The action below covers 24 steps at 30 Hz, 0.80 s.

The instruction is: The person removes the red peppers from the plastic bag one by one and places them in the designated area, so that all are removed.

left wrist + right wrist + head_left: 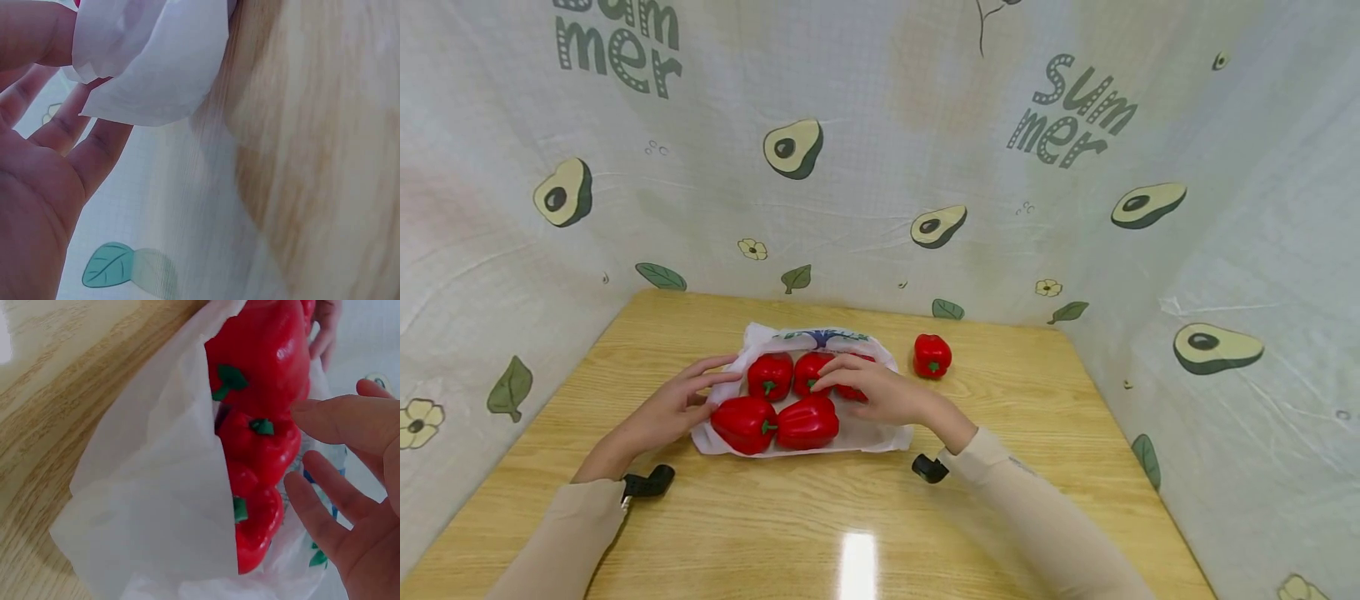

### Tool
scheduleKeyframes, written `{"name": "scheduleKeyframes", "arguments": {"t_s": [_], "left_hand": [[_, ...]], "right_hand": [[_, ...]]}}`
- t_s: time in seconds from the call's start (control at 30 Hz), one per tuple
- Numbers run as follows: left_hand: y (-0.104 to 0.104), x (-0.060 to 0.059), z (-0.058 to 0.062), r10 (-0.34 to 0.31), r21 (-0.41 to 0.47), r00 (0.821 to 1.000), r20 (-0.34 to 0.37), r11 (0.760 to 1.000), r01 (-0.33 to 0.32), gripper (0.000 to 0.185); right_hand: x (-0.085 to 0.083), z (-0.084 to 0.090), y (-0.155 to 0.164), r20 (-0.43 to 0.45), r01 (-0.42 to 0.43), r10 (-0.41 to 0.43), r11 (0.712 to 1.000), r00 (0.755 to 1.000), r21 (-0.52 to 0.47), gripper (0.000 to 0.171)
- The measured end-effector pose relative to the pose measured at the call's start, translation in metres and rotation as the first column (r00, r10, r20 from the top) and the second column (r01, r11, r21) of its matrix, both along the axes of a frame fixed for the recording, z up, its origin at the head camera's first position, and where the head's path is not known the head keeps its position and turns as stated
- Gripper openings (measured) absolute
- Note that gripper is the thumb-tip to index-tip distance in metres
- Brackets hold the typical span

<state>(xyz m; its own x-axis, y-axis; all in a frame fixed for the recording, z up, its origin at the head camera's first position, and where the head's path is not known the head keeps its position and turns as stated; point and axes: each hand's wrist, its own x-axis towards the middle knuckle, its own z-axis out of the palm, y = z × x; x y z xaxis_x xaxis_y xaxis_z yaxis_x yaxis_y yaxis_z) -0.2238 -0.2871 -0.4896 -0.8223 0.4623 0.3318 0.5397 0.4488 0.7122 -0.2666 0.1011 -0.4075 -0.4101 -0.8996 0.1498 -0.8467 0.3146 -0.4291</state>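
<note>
Red peppers [807,422] (green stems) on a white bag [871,437]; tan wood-grain table [1015,433]; avocado-print backdrop [880,167].

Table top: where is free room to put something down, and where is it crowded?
The table is bare right of the lone red pepper, in the near strip between both sleeves, and in the far left corner. It is crowded at the white bag of peppers, where the left hand and right hand rest.
</note>
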Motion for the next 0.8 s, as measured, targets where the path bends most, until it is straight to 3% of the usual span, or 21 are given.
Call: {"name": "scheduleKeyframes", "arguments": {"t_s": [0.27,0.57,0.8], "left_hand": [[0.001,0.001,0.002,0.004,-0.006,1.0,0.017,1.0,-0.004,0.051],[0.002,0.0,0.003,0.015,-0.025,1.0,0.012,1.0,-0.015,0.053],[0.003,0.001,0.004,0.016,-0.019,1.0,0.007,1.0,-0.016,0.052]], "right_hand": [[0.002,-0.005,-0.011,0.035,-0.031,0.028,0.997,0.999,0.076,0.054],[0.004,-0.016,-0.014,0.078,-0.016,0.005,0.99,0.997,0.142,0.06],[0.003,-0.021,-0.016,0.06,-0.01,0.001,0.988,0.998,0.156,0.06]]}}
